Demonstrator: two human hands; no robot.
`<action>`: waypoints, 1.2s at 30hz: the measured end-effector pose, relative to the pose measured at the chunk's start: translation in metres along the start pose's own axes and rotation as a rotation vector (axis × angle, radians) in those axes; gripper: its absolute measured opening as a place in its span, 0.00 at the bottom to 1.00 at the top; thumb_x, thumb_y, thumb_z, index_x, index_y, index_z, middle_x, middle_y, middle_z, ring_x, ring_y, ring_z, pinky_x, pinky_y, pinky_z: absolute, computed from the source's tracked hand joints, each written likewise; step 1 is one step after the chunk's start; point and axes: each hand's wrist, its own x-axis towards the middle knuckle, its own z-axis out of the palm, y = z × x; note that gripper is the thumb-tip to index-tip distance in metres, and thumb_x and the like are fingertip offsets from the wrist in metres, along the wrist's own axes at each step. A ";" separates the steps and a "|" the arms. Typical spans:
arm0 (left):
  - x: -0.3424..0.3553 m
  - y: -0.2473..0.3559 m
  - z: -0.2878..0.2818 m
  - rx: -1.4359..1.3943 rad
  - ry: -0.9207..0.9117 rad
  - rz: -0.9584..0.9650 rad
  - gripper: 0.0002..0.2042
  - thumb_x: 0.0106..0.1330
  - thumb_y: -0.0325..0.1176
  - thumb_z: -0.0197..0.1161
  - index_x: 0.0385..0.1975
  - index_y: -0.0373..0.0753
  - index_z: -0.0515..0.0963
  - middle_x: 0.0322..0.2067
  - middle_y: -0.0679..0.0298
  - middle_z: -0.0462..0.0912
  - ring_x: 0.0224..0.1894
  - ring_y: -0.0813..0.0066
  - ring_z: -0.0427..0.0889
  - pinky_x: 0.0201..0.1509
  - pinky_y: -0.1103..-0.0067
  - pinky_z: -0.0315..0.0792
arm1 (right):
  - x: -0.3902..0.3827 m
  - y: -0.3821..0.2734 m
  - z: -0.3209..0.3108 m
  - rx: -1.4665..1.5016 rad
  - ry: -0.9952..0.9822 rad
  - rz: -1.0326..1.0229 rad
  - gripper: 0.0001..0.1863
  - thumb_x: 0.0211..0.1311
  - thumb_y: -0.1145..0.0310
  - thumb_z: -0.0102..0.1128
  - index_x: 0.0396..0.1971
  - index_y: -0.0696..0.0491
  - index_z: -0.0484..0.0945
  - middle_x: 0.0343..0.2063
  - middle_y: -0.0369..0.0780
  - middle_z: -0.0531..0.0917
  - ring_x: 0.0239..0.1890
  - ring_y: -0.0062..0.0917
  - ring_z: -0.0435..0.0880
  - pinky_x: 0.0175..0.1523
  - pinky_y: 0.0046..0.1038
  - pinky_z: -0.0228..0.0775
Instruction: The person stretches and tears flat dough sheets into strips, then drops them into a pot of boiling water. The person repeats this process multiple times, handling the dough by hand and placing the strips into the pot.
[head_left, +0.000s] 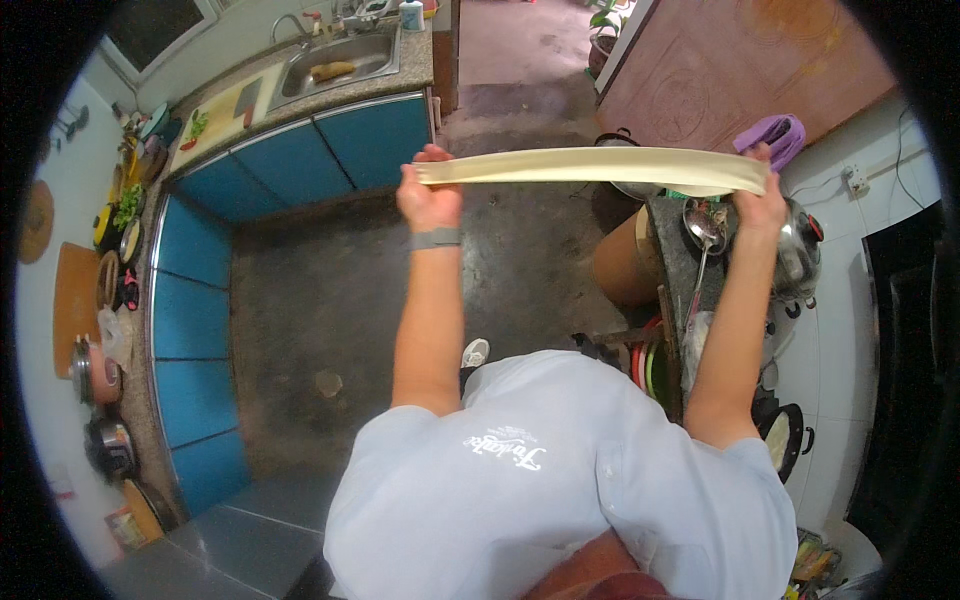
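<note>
A long pale yellow strip point(590, 167), which looks like smooth folded cloth, stretches level between my two raised hands. My left hand point(432, 190) is closed around its left end, with a grey band on the wrist. At the other end, my right hand point(760, 200) grips the strip with its fingers wrapped round it. The strip sags slightly wider near my right hand. Behind the right hand shows a bunched purple cloth point(775, 138); whether the hand touches it, I cannot tell. Both arms reach forward, well apart.
Blue cabinets point(290, 165) line the left, with a steel sink point(340, 70), a cutting board and a knife point(247, 105) on the counter. At right, a dark counter point(675, 245) holds a ladle point(705, 235) and a metal pot point(797, 250). A wooden door point(740, 60) stands beyond.
</note>
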 end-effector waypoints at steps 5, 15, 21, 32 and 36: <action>0.003 0.027 0.021 0.281 0.045 0.081 0.15 0.68 0.41 0.37 0.34 0.36 0.66 0.31 0.58 0.73 0.34 0.67 0.72 0.45 0.69 0.68 | -0.006 -0.035 -0.075 -0.091 0.210 -0.052 0.21 0.68 0.62 0.28 0.45 0.63 0.65 0.35 0.46 0.76 0.39 0.33 0.73 0.49 0.36 0.66; 0.058 0.126 0.005 0.447 0.082 0.115 0.16 0.69 0.37 0.37 0.37 0.30 0.68 0.30 0.58 0.72 0.32 0.69 0.71 0.40 0.74 0.70 | -0.023 -0.105 -0.098 -0.373 0.444 -0.259 0.08 0.60 0.73 0.45 0.36 0.62 0.68 0.29 0.46 0.75 0.30 0.30 0.76 0.37 0.30 0.72; 0.083 0.162 0.007 0.677 0.148 0.230 0.12 0.66 0.30 0.41 0.43 0.29 0.65 0.31 0.55 0.73 0.33 0.67 0.73 0.38 0.71 0.73 | -0.040 -0.175 -0.113 -0.055 0.565 -0.486 0.09 0.61 0.72 0.44 0.38 0.61 0.67 0.29 0.41 0.74 0.31 0.30 0.75 0.44 0.37 0.70; 0.110 0.194 0.070 0.756 -0.062 0.136 0.10 0.65 0.29 0.45 0.41 0.29 0.66 0.34 0.55 0.73 0.34 0.65 0.75 0.39 0.71 0.74 | -0.079 -0.249 -0.177 -0.132 0.556 -0.627 0.06 0.60 0.74 0.45 0.32 0.60 0.69 0.26 0.42 0.74 0.29 0.32 0.74 0.39 0.35 0.70; 0.106 0.123 0.060 0.701 0.008 0.147 0.09 0.64 0.26 0.47 0.40 0.29 0.66 0.34 0.53 0.73 0.33 0.65 0.75 0.41 0.74 0.75 | -0.067 -0.159 -0.147 -0.082 0.702 -0.524 0.09 0.60 0.77 0.40 0.39 0.62 0.68 0.33 0.44 0.75 0.32 0.32 0.74 0.43 0.35 0.72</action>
